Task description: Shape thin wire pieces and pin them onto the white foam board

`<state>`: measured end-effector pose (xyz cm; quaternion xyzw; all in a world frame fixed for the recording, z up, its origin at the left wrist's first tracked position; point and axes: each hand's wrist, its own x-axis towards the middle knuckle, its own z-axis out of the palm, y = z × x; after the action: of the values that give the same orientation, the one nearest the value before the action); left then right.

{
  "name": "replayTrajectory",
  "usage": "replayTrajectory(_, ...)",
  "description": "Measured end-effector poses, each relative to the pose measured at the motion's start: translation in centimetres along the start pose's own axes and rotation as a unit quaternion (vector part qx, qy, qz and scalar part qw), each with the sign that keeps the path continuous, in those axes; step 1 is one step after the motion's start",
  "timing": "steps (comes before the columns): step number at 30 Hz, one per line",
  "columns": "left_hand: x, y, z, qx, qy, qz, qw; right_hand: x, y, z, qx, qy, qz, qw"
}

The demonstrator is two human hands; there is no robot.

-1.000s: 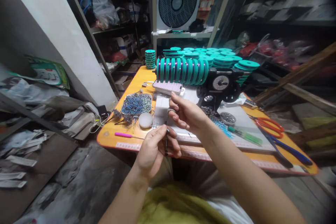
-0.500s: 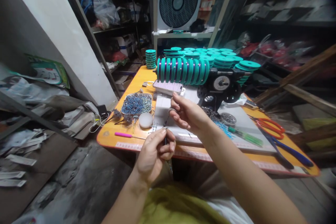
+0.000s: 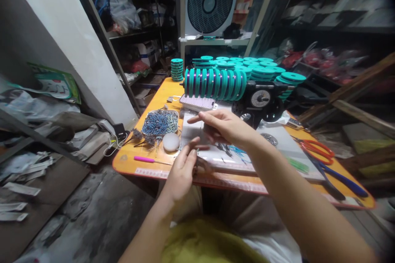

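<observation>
My left hand is over the table's front edge, its fingers loosely spread and smeared by motion. A small dark thing shows by its thumb, too blurred to name. Just above and to the right, my right hand reaches over the white board, index finger stretched out to the left and lower fingers blurred. I make out nothing in it. Light-blue thin strands lie on the board beneath my right wrist. A white domed disc and a pink-handled thin tool are left of my hands.
Teal spools sit on a black winding device behind my hands. A tray of small blue pieces stands left, near a phone. Orange-handled scissors, blue-handled pliers and a green handle lie right.
My right hand has turned and its index finger now stretches left. The left hand's fingers have loosened from a closed grip on a thin dark thing. My right forearm now covers more of the green handle.
</observation>
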<state>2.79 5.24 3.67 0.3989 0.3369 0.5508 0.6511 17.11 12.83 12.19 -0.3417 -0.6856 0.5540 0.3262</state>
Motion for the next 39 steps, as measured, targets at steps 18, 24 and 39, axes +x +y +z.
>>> replayTrajectory(18,3.4,2.6,1.2,0.024,-0.051,0.057,0.997,0.7,0.2,-0.2,0.308,-0.028,0.096,0.946)
replayTrajectory(24,2.9,2.7,1.5,-0.039,-0.026,0.010,0.999,1.6,0.7,1.2,0.368,0.018,0.102,0.924)
replayTrajectory(39,0.3,1.6,1.1,-0.074,-0.016,-0.048,0.996,1.6,0.8,1.3,0.356,0.042,0.109,0.927)
